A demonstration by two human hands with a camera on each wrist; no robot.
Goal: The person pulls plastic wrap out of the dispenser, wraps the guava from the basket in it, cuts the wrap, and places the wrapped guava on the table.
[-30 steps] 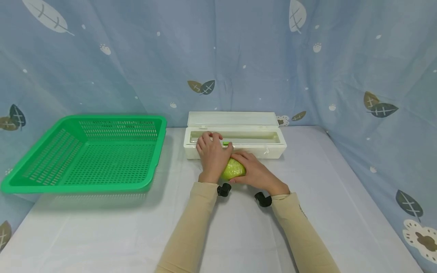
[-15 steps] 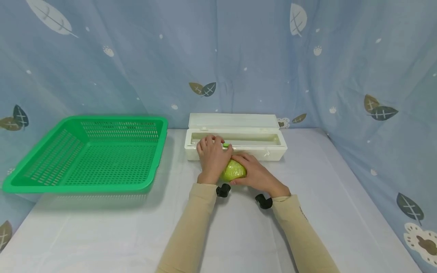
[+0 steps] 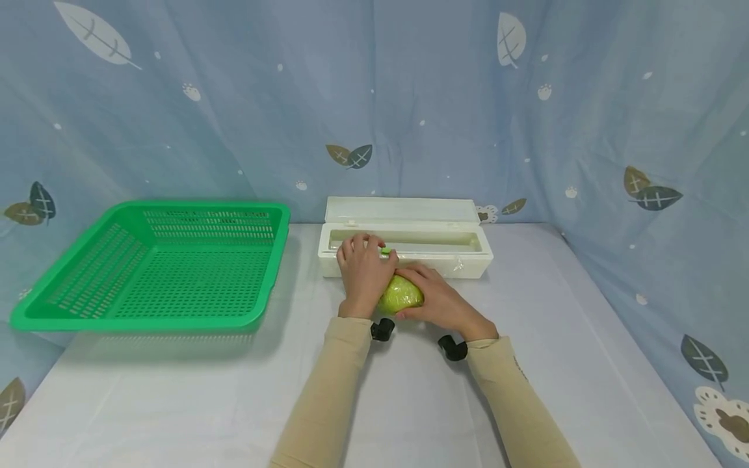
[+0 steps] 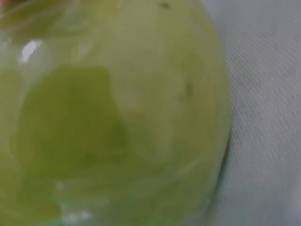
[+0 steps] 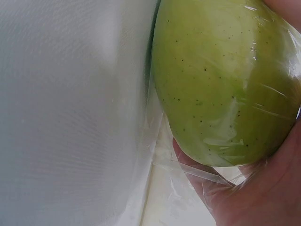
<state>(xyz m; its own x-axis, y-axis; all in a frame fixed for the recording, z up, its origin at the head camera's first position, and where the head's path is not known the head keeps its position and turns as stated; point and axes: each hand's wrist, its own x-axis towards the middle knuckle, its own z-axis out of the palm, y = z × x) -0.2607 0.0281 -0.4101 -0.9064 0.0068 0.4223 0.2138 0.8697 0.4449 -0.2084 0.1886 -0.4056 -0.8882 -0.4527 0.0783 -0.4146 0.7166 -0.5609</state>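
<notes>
A green fruit (image 3: pixel 400 294) with small dark specks, wrapped in clear cling film, sits on the white cloth between my hands. My right hand (image 3: pixel 437 300) grips it from the right, thumb at the near side and fingers at the far side. In the right wrist view, loose film stretches from the fruit (image 5: pixel 221 89) past the fingers. Behind it stands a white cling film dispenser (image 3: pixel 462 265) with its lid raised. My left hand (image 3: pixel 364 276) bends its fingers over the dispenser's front rim, thumb beside the green slider (image 3: pixel 386 250). The fruit (image 4: pixel 141 122) fills most of the left wrist view.
A large green plastic basket (image 3: pixel 269 273) stands on the left of the white-covered table (image 3: pixel 234 403). A blue curtain (image 3: pixel 263 110) with leaf prints hangs along the back and right side. The dispenser's raised lid (image 3: pixel 404 209) is close to the curtain.
The whole head view has shifted slightly downward in the frame. Both hands, the fruit and the dispenser keep nearly the same places relative to each other.
</notes>
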